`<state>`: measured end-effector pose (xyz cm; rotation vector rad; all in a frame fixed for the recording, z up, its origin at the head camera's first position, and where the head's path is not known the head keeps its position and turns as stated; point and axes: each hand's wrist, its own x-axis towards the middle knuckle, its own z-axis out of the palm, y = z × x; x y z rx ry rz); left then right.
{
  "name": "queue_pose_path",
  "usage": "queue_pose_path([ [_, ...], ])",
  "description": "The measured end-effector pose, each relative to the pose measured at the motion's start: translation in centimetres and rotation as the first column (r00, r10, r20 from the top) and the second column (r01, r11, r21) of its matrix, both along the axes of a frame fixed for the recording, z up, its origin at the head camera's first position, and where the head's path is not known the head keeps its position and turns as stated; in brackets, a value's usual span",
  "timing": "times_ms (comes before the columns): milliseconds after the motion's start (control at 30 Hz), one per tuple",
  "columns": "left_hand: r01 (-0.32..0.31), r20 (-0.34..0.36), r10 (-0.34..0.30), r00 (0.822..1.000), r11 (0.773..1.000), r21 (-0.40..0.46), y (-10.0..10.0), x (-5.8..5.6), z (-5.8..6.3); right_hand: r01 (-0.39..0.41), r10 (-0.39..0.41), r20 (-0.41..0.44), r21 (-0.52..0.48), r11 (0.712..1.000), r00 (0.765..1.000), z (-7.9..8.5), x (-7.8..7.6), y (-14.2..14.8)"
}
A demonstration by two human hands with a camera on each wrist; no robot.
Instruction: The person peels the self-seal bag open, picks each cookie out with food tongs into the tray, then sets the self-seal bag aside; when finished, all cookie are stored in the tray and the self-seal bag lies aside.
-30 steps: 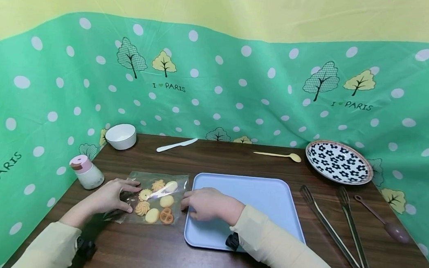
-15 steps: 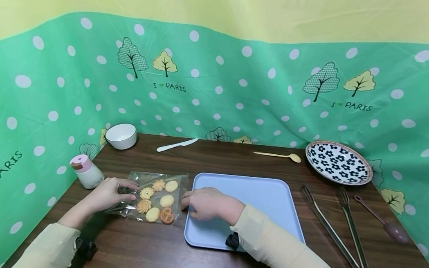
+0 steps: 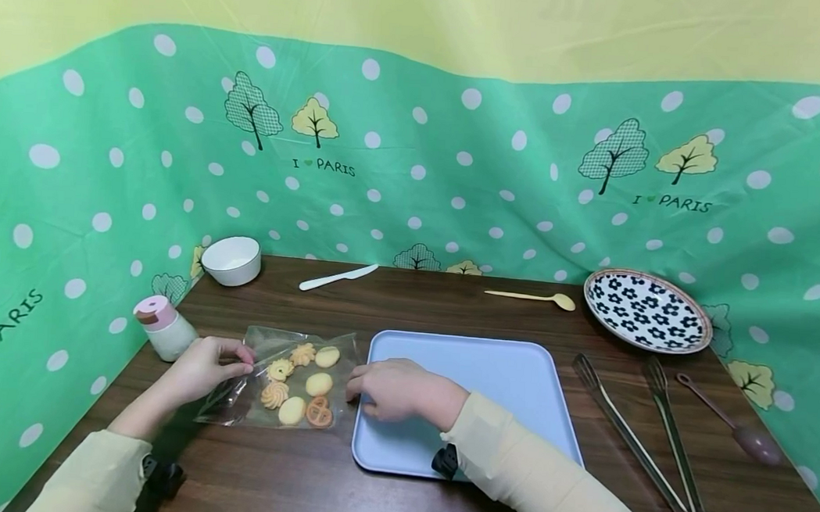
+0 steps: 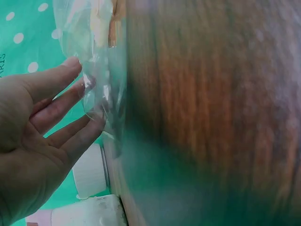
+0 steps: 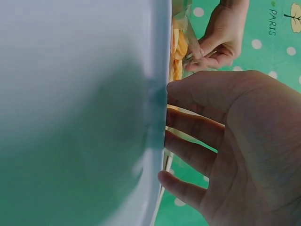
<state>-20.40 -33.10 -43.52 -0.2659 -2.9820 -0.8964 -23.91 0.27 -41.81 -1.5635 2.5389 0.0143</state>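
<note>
A clear plastic bag with several cookies in it, one pretzel-shaped, lies on the table at the left. My left hand pinches the film at its left edge between thumb and fingers. In the left wrist view that film rises, crumpled, at the fingertips. My right hand reaches over the light blue tray, its relaxed fingers down at the tray's left edge, near the bag's right side. The right wrist view shows those fingertips spread along the tray rim.
Behind stand a white bowl and a pink-capped jar, with a white knife and a yellow spoon. To the right are a flower-patterned plate, tongs and a purple spoon. A green dotted cloth hangs behind.
My left hand has drawn back slightly to the left, its thumb and fingers coming together on the bag's edge. The bag's film has shifted a little. The right hand has stayed put.
</note>
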Motion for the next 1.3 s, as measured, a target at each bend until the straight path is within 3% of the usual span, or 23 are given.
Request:
queue_pose_path([
  [467,0.009,0.003,-0.009,1.0,1.0,0.012,-0.2,0.1,-0.1,-0.084,0.083,-0.017,-0.101,0.991,0.996,0.6,0.2,1.3],
  [600,0.016,0.007,-0.016,1.0,1.0,0.017,0.0,0.2,-0.1,-0.065,0.063,-0.014,-0.135,0.989,0.998,1.0,0.4,2.6],
  [767,0.009,-0.005,-0.009,1.0,1.0,-0.014,-0.1,0.2,0.0,-0.05,0.034,-0.097,-0.163,0.985,0.995,1.1,-0.1,2.6],
  [967,0.011,0.003,-0.011,1.0,1.0,-0.021,0.0,0.2,0.0,-0.082,0.058,-0.208,-0.111,0.99,0.976,0.5,-1.0,0.4],
  [1100,0.0,0.03,0.001,1.0,1.0,-0.024,0.0,0.0,0.0,0.003,-0.018,-0.251,-0.058,0.998,0.968,0.1,-1.6,-0.5],
  [1300,0.002,0.026,-0.001,1.0,1.0,-0.018,-0.1,-0.1,0.0,0.162,-0.157,-0.187,0.016,0.987,0.97,0.1,-2.3,-0.5],
])
